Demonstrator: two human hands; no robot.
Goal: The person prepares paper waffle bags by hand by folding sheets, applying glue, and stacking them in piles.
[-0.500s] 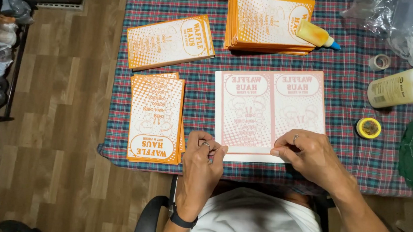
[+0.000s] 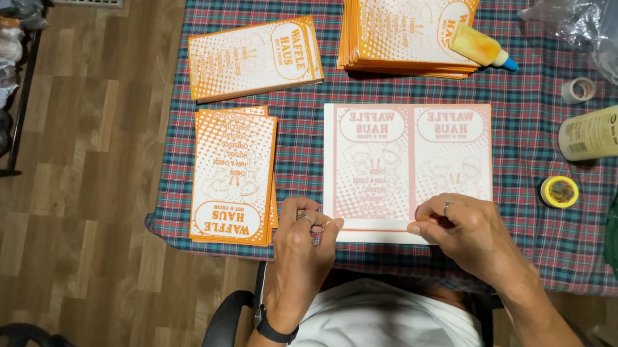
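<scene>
Surface: plaid cloth covers my table, with wood floor off to the left.
Left hand: my left hand is curled at the near edge of the cloth, fingertips pinched together beside the near left corner of the flat sheet; whether it pinches the sheet's edge or something small I cannot tell.
Right hand: my right hand rests on the near edge of the flat sheet, thumb and forefinger closed on that edge.
Flat sheet: the flat sheet lies unfolded in front of me, pale printed side up, showing two panels side by side.
Done: I judge three lots as finished, orange side up. One stack of bags sits just left of the sheet, a single bag lies beyond it, and a taller stack stands at the far edge.
Left: the sheet under my hands looks unfolded and unglued, so I judge this piece barely begun. More orange edges show at the top of the table.
Glue: a small yellow bottle lies on the taller stack, and a bigger pale bottle lies on its side to the right.
Bits: a tape ring and a small yellow tin sit right of the sheet.
</scene>
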